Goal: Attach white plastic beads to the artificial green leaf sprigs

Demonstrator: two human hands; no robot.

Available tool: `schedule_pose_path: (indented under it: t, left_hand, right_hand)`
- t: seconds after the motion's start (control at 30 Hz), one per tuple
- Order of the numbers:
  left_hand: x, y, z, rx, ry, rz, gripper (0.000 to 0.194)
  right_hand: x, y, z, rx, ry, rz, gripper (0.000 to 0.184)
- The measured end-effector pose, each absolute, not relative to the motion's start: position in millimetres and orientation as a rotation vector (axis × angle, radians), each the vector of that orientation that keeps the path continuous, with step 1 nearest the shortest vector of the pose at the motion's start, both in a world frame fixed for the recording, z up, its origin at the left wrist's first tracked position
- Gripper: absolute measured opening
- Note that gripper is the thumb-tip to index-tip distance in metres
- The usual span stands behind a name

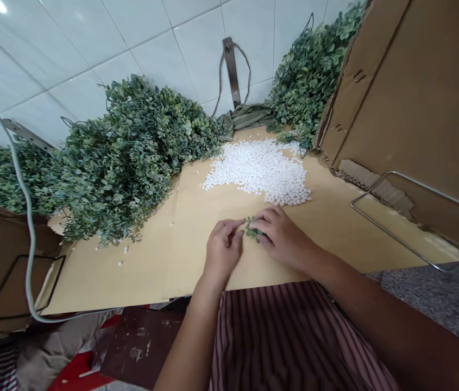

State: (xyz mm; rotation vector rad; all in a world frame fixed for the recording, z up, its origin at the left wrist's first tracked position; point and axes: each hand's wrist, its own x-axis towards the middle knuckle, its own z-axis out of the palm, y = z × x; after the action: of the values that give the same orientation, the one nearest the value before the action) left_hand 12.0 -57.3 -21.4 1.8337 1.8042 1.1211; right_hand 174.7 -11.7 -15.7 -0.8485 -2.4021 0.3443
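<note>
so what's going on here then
A person is working with bare hands at a light wooden board. The right hand holds a small green sprig, and the fingertips of the left hand are right beside it; whether they grip it isn't clear. Just beyond lie scattered white pieces, with a large leafy heap to the left.
</note>
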Motion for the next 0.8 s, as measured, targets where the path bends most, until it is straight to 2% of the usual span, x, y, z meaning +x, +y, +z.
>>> schedule_pose_path:
  t: [0.07, 0.2, 0.27, 0.37, 0.8]
  left_hand:
    - [13.0, -58.9, -22.4, 1.853, 1.817, 1.123, 0.023]
    - [15.9, -61.8, -22.3, 1.930, 1.838, 1.092, 0.021]
    - [16.4, -63.2, -22.4, 1.965, 1.843, 1.077, 0.022]
    - [15.9, -64.6, -22.6, 1.984, 1.835, 1.072, 0.023]
    - [16.1, -74.1, -15.7, 1.828, 1.665, 1.114, 0.024]
  right_hand:
    - [178.0, -9.4, -17.5, -0.894, -2.333, 0.379, 0.016]
    - [183.2, -4.9, -19.9, -0.990, -2.147, 0.439, 0.024]
    - [184.8, -3.5, -20.6, -0.997, -2.154, 0.452, 0.020]
    - [186.6, -2.1, -19.4, -0.959, -2.239, 0.465, 0.014]
    - [195.7, 14.8, 6.7, -0.797, -2.066, 0.644, 0.014]
